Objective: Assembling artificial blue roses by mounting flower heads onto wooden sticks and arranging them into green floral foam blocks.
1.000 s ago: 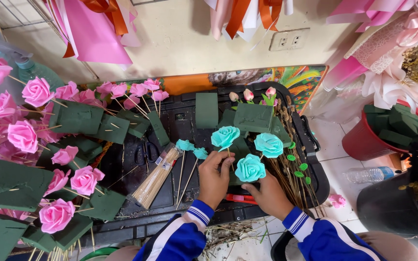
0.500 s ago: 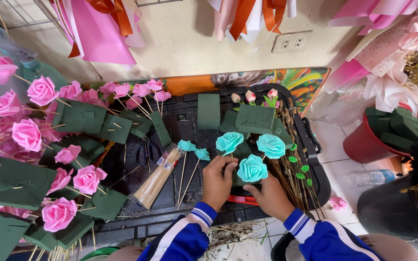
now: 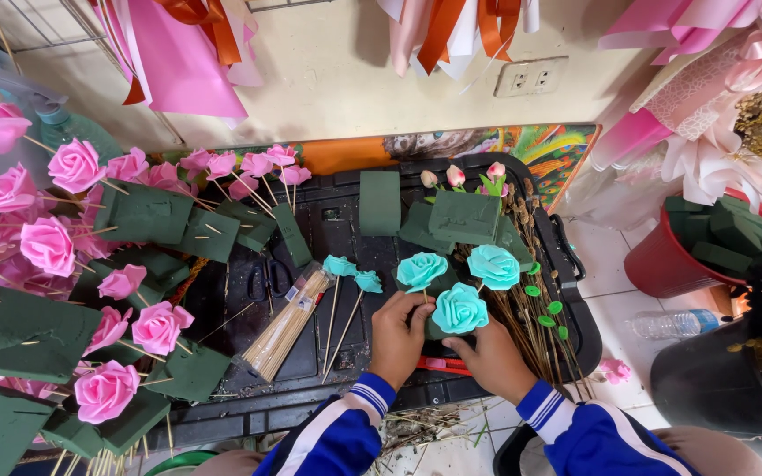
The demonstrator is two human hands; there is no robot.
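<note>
Teal foam roses point(image 3: 460, 308) sit in a tight cluster of three on a black tray point(image 3: 346, 220), each on a thin stick; the lowest one lies between the person's two hands, and the other two stand just above it, side by side. The left hand point(image 3: 399, 339) curls its fingers around the stems and the dark green block beneath the lowest rose, its grip clenched on that bundle. The right hand point(image 3: 496, 357) cups the same spot from the other side, fingers bent in and touching the block just below the flower (whether it truly grasps or only steadies, I cannot tell). Both sleeves are blue with white stripes.

Just left of the hands, two small teal buds point(image 3: 353, 273) on sticks lie flat on the tray, and beside them rests a clear packet of wooden skewers point(image 3: 288, 322), tilted. A pair of black scissors point(image 3: 268, 275) lies near the packet's upper end. Green foam blocks point(image 3: 460, 216) stand at the tray's far side, one holding small pink-tipped buds. Many pink foam roses point(image 3: 50, 247) on sticks are stuck into more green blocks at the far left. A red bucket point(image 3: 663, 264) with green blocks stands well apart on the right.
</note>
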